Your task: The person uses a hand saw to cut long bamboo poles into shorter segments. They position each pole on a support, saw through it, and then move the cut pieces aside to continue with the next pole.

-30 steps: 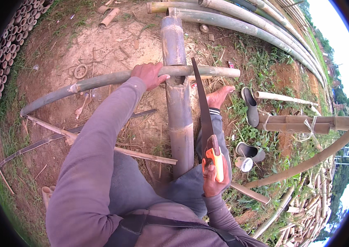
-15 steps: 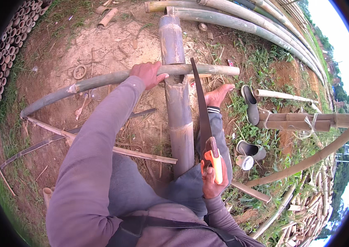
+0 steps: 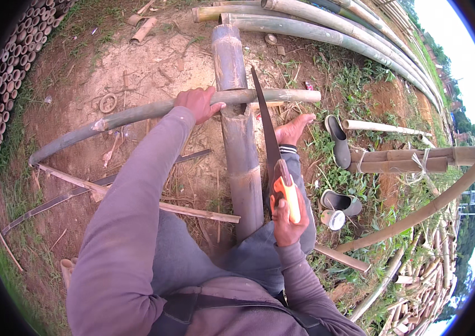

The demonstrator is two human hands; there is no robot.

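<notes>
A long greenish bamboo pole [image 3: 136, 115] lies crosswise over a thick bamboo log [image 3: 242, 143], resting at a notch cut in the log's top. My left hand [image 3: 197, 104] is closed over the pole just left of the log. In my right hand [image 3: 290, 219] is the orange handle of a hand saw [image 3: 271, 147]. Its long dark blade points away from me, and the tip crosses in front of the pole near the right side of the log. Whether the teeth touch the pole I cannot tell. My bare foot [image 3: 293, 130] rests right of the log.
Long bamboo poles [image 3: 304, 29] lie at the far right, and cut bamboo tubes [image 3: 10, 75] are stacked at the far left. Dark clogs [image 3: 337, 143] and a white-lidded cup [image 3: 335, 220] stand at right, beside a tied bamboo frame [image 3: 400, 161]. Split strips [image 3: 198, 211] cross the ground near my knees.
My right hand has pushed the saw slightly forward, away from me, and its tip reaches farther past the pole. My left hand keeps its grip on the pole.
</notes>
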